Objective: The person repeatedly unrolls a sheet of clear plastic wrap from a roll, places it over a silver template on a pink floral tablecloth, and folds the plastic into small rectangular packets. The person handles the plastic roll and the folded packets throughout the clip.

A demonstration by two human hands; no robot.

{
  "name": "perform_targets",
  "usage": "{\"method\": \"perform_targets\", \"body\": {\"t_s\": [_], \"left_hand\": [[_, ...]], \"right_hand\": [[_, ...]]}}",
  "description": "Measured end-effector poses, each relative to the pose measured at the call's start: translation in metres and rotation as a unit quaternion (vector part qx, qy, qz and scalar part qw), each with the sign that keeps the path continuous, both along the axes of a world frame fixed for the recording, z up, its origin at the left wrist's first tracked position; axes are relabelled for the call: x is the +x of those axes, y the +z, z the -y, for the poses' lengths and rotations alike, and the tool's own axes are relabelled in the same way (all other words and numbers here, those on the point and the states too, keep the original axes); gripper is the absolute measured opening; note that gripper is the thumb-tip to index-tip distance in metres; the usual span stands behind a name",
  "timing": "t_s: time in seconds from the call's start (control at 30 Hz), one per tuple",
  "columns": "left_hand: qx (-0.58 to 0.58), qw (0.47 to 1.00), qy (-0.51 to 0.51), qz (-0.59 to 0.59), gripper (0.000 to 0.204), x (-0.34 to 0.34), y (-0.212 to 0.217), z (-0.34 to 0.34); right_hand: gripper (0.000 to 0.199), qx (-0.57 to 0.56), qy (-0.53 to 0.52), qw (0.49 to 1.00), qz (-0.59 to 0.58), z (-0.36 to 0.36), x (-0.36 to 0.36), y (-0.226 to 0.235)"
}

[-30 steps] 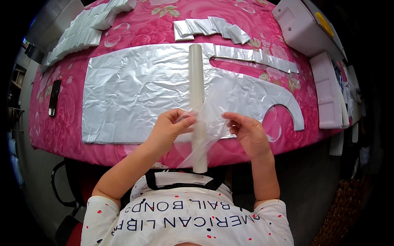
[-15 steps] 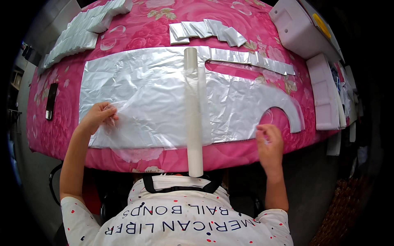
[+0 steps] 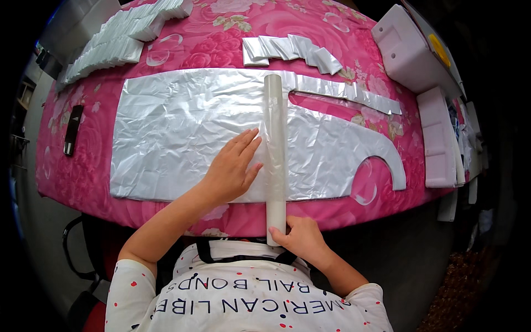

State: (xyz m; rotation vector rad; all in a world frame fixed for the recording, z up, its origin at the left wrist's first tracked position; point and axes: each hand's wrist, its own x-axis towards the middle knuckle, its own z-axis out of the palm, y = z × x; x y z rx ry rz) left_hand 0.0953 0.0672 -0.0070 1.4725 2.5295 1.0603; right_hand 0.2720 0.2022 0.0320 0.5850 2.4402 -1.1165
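Note:
A stack of silvery-white plastic vest bags [image 3: 182,127] lies spread flat, its handle ends toward the right. Across its middle rests a long pale tube [image 3: 275,138], partly wrapped in clear film, with its near end reaching past the table edge. My left hand [image 3: 229,169] is over the bags just left of the tube, fingers stretched out and fingertips close to it. At the near end, my right hand [image 3: 303,239] grips the tube, thumb on top and fingers at its right side.
The table wears a pink flowered cloth [image 3: 182,213]. Folded white packets [image 3: 290,48] lie beyond the bags, and rows of more packets [image 3: 105,55] at far left. A dark, narrow object [image 3: 72,131] sits at left. White foam boxes [image 3: 406,50] stand at right.
My left hand has moved right, from the bags' left end to beside the tube. My right hand has come left and down onto the tube's near end. The lifted clear film now lies flat.

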Motion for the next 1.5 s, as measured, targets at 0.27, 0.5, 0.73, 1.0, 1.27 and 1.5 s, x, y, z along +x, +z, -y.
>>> {"method": "perform_targets", "body": {"t_s": [0.27, 0.5, 0.73, 1.0, 1.27, 1.5], "left_hand": [[-0.099, 0.994, 0.023, -0.034, 0.06, 0.014, -0.029, -0.028], [-0.14, 0.986, 0.016, -0.084, 0.059, 0.012, -0.026, -0.026], [-0.15, 0.985, 0.018, -0.087, 0.059, 0.012, -0.024, -0.026], [-0.139, 0.988, 0.017, -0.069, 0.06, 0.014, -0.027, -0.026], [-0.139, 0.987, 0.022, -0.075, 0.058, 0.014, -0.027, -0.025], [-0.125, 0.98, 0.028, -0.156, 0.061, 0.008, -0.056, -0.027]], "right_hand": [[0.058, -0.065, 0.033, 0.995, 0.072, -0.027, -0.002, -0.017], [0.055, -0.109, -0.075, 0.989, -0.067, -0.076, -0.135, -0.032], [0.032, -0.557, -0.365, 0.713, -0.22, -0.113, -0.242, -0.063], [0.026, -0.652, -0.325, 0.486, -0.483, -0.271, -0.201, -0.042], [0.041, -0.392, -0.095, 0.801, -0.443, -0.053, -0.241, 0.035], [0.043, -0.174, 0.153, 0.932, -0.277, 0.146, -0.254, -0.046]]}}
